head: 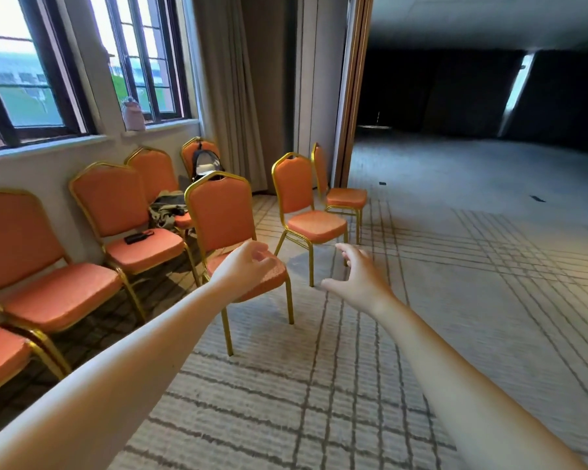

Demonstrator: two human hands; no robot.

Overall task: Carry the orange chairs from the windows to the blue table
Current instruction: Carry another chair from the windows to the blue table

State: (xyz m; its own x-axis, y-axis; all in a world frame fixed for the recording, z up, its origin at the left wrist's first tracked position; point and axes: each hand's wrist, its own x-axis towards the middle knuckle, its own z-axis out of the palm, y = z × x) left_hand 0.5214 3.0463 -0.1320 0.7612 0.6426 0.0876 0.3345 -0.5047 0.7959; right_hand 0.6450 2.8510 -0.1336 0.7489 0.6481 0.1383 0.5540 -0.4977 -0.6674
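Several orange chairs with gold frames stand along the wall under the windows [31, 79] on the left. One orange chair [221, 215] stands out from the row, nearest to me. My left hand [245, 266] hovers over its seat with fingers loosely curled, holding nothing. My right hand [357, 276] is stretched out just right of that seat, fingers spread and empty. Two more orange chairs [302, 205] stand farther back near the curtain. No blue table is in view.
A black backpack [206, 164] and a bundle of cloth [167, 208] lie on chairs in the row, and a small black object [138, 237] lies on another seat. A bottle [133, 113] stands on the windowsill. Patterned carpet extends right toward a dark open room [472, 113].
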